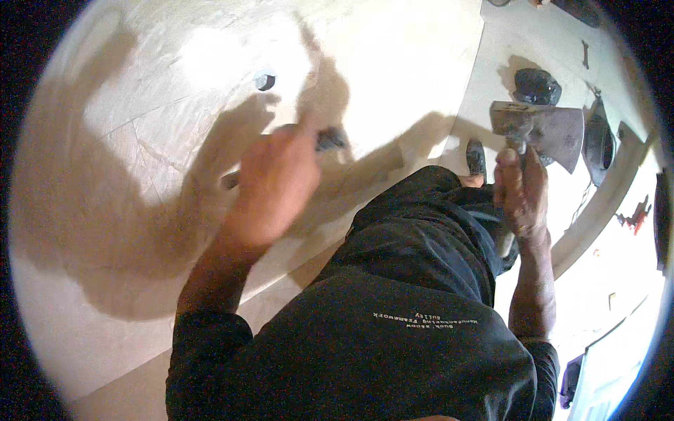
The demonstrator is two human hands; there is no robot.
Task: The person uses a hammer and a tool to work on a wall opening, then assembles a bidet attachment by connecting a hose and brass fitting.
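Observation:
My right hand (521, 189) is closed round the handle of a wide putty knife (558, 133). Its broad metal blade flares out beyond my fingers, and the handle end shows below my palm. Over at the left, my left hand (281, 175) is raised in front of a beige tiled wall (393, 63) and smeared by motion. One finger seems to point upward. A dark lump (330, 138) shows right beside these fingers; whether they hold it or it sits on the wall, I cannot tell.
A round hole (265, 81) opens in the wall above my left hand, and a small dark spot (229, 180) lies left of it. Beyond the blade sits a shiny black bundle (537, 85). A long dark item (599, 140) and a small wrench-shaped piece (585, 54) lie farther right. My sandalled foot (476, 160) stands near the wall.

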